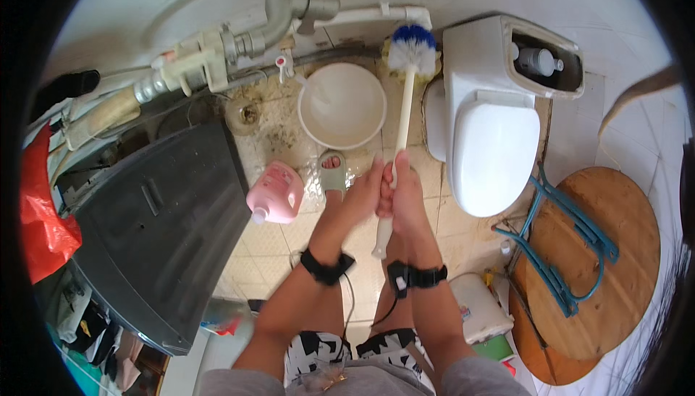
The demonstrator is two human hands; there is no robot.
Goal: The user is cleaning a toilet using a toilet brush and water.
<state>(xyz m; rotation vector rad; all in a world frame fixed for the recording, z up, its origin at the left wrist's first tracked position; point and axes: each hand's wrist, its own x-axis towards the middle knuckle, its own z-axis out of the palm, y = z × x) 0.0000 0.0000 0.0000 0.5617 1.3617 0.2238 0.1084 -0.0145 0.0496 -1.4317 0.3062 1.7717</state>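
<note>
A toilet brush [403, 117] with a long cream handle and blue and white bristles points away from me. Its head is near the far wall, left of the white toilet [496, 157]. My right hand [407, 195] is closed around the lower handle, and the handle's end sticks out below the fist. Right against it on the left is my left hand [362, 195], smeared by motion; whether its fingers also grip the handle cannot be made out. Beyond the hands a white basin [342, 106] stands on the floor. A pink jug [275, 192] with a pale cap is left of my left hand.
A dark grey cabinet-like panel [159, 215] fills the left side. Pipes [279, 5] and a small tap [282, 66] run along the far wall, above a floor drain [246, 114]. At right lean round wooden boards [622, 251] and a blue metal frame [557, 215]. The toilet's tank is uncovered.
</note>
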